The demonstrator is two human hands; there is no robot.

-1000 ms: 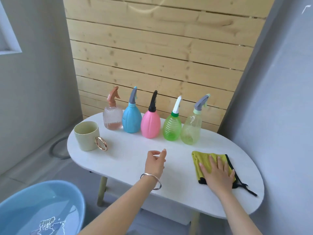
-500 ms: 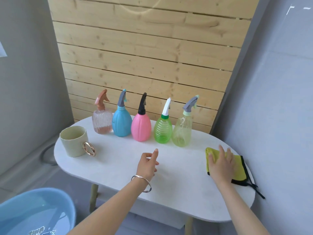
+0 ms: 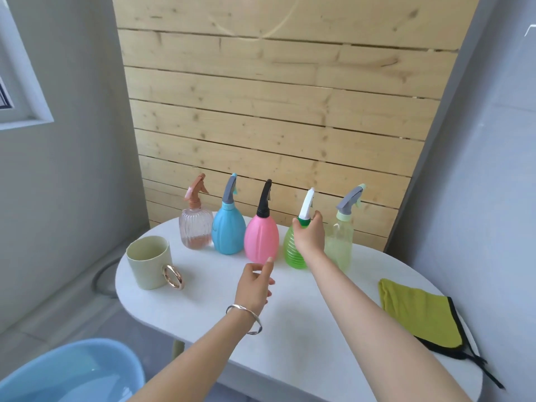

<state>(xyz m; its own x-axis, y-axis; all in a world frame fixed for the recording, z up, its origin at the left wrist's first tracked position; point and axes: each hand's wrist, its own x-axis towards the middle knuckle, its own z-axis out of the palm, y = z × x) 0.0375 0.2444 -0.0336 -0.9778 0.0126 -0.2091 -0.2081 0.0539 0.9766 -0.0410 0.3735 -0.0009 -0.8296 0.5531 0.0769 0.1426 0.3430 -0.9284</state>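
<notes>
We are stretching our right arm out straight across the white table [image 3: 208, 291] towards its back edge. Our right hand [image 3: 309, 236] is wrapping round the neck of the green spray bottle [image 3: 291, 253], with the fingers curling about it just under the white spray head and the back of the hand facing us. Our left hand [image 3: 253, 285] is hovering over the middle of the table with its wrist slightly bent. The forefinger is lifting towards the bottles and the other fingers are curling loosely, gripping nothing (a silver bangle [image 3: 245, 317] is sitting on that wrist).

The green spray bottle is standing upright along the back edge, with its long axis vertical and its base seemingly on the table. The spray head is rising above our knuckles and leaning a little to the right. It is standing fourth in a row of five, just beside the pink bottle [image 3: 261, 239] on its left and the pale yellow bottle [image 3: 339, 245] on its right.

Further left in the row, the blue bottle [image 3: 228, 233] and the clear ribbed bottle [image 3: 195, 230] are standing. A cream mug [image 3: 148, 262] is sitting near the left end, and a yellow cloth [image 3: 417, 311] is lying at the right end. A blue basin [image 3: 66, 372] of water is sitting below the table's front left.
</notes>
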